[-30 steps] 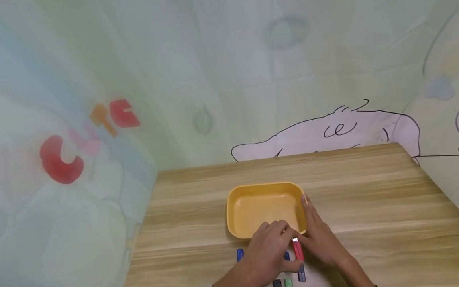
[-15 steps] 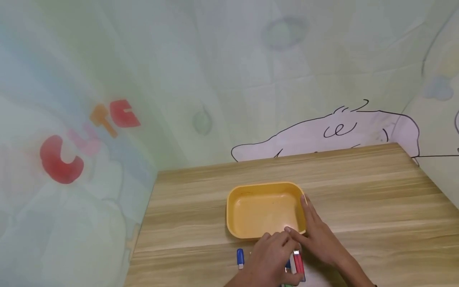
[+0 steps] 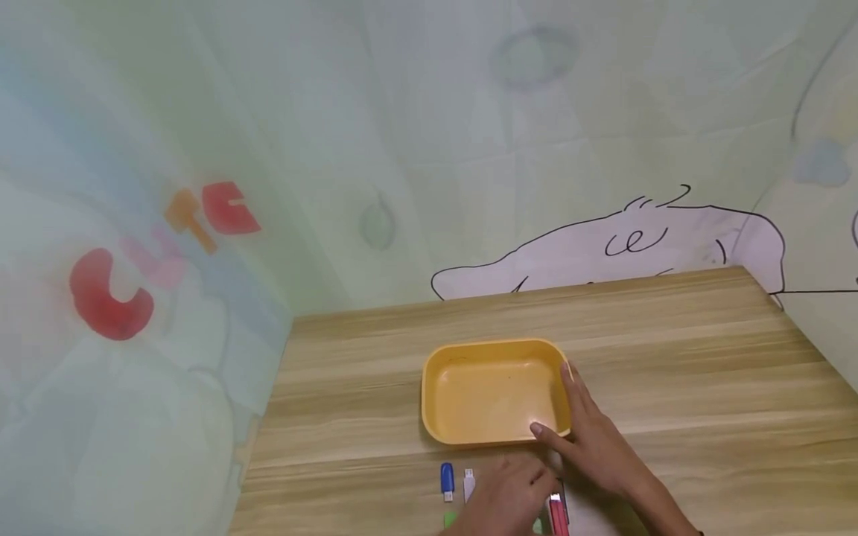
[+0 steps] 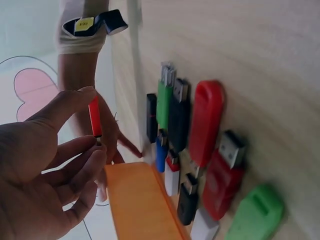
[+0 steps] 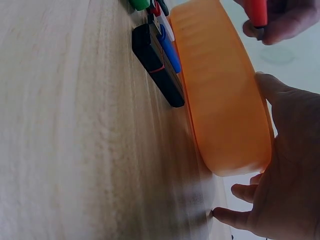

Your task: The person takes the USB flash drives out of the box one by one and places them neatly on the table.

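Note:
My left hand pinches a slim red USB stick between thumb and fingertips, its metal plug pointing away from me. In the head view that red stick shows just right of the hand, near the bottom edge. A yellow-orange plastic tray stands in front of me with nothing in it. My right hand lies along its right side, fingers extended and thumb over the front rim. Several USB sticks lie between me and the tray, among them a blue one and a white one, others being hidden under my left hand.
In the left wrist view the USB sticks lie in rows: a red one with a loop end, a green one, a black one. The wooden table meets a printed cloth backdrop at its back and left.
My left hand has drawn back toward me with the red USB stick. My right thumb has moved from beside the stick's plug onto the tray's front rim; the tray has stayed put.

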The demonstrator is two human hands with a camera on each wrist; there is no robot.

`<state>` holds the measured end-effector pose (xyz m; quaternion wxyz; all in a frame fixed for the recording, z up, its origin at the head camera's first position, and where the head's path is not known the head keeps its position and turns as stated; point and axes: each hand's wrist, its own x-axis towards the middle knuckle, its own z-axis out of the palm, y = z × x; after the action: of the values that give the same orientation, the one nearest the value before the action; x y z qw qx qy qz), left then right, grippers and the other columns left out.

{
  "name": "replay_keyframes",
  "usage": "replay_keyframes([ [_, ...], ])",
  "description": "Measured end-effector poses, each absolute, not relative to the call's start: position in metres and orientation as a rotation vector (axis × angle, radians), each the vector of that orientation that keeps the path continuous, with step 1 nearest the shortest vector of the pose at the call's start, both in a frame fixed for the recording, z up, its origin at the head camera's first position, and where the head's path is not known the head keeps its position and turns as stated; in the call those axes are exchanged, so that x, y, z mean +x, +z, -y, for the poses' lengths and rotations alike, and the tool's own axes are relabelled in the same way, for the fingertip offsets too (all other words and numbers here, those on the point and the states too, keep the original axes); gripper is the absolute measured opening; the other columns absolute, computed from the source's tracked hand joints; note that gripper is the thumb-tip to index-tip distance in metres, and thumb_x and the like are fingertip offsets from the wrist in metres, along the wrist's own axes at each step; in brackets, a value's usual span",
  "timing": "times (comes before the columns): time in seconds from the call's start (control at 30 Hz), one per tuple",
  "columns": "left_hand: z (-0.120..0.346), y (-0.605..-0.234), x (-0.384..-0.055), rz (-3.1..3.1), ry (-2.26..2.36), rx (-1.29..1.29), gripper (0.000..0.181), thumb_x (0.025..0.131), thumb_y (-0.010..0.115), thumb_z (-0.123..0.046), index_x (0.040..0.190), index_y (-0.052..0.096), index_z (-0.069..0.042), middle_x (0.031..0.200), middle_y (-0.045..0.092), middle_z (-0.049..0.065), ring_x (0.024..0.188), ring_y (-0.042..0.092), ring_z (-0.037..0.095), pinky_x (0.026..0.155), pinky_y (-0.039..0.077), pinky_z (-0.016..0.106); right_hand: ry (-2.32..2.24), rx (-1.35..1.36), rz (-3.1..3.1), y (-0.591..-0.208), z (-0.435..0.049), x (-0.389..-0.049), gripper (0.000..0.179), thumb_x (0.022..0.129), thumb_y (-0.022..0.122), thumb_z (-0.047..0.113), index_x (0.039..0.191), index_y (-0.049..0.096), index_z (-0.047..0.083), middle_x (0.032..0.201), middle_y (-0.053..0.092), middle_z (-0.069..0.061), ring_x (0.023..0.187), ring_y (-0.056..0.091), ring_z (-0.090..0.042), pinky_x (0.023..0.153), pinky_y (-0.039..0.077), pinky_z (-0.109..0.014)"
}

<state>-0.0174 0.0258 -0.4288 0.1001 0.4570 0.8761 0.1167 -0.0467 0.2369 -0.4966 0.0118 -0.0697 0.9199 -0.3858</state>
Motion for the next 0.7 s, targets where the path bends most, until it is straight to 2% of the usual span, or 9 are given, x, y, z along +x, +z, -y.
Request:
replay_keyframes([
  [0.17,-0.029,-0.437,-0.011,-2.598,0.263,1.454,0.038,0.097,0.071,-0.055,0.117,0.077,-0.024,0.113,0.073,-0.013,0.104,0.063,-0.003,0.077,0.038,0.011,-1.206,-0.208,-2.86,-0.495,-0.235,-0.047,0.109,0.1,0.067,0.058,0.172,-0.001,0.014,0.177,0.01,-0.023,0.151,0.036,-0.054,0.116,0.038,-0.069],
  [0.4,-0.034,-0.437,-0.01,-2.394,0.314,1.229,0.04,0.099,0.068,-0.058,0.124,0.075,-0.027,0.116,0.07,-0.015,0.107,0.061,-0.005,0.09,0.049,0.019,-1.195,-0.198,-2.843,-0.493,-0.234,-0.047,0.109,0.1,0.066,0.06,0.171,-0.002,0.013,0.177,0.007,-0.023,0.154,0.03,-0.054,0.119,0.034,-0.069],
  [0.7,-0.035,-0.447,0.001,-2.381,0.254,1.26,0.035,0.104,0.062,-0.055,0.123,0.075,-0.029,0.115,0.071,-0.015,0.106,0.063,-0.004,0.089,0.049,0.018,-1.179,-0.197,-2.854,-0.494,-0.236,-0.046,0.11,0.1,0.066,0.059,0.171,-0.002,0.012,0.177,0.008,-0.024,0.154,0.03,-0.055,0.119,0.034,-0.068],
])
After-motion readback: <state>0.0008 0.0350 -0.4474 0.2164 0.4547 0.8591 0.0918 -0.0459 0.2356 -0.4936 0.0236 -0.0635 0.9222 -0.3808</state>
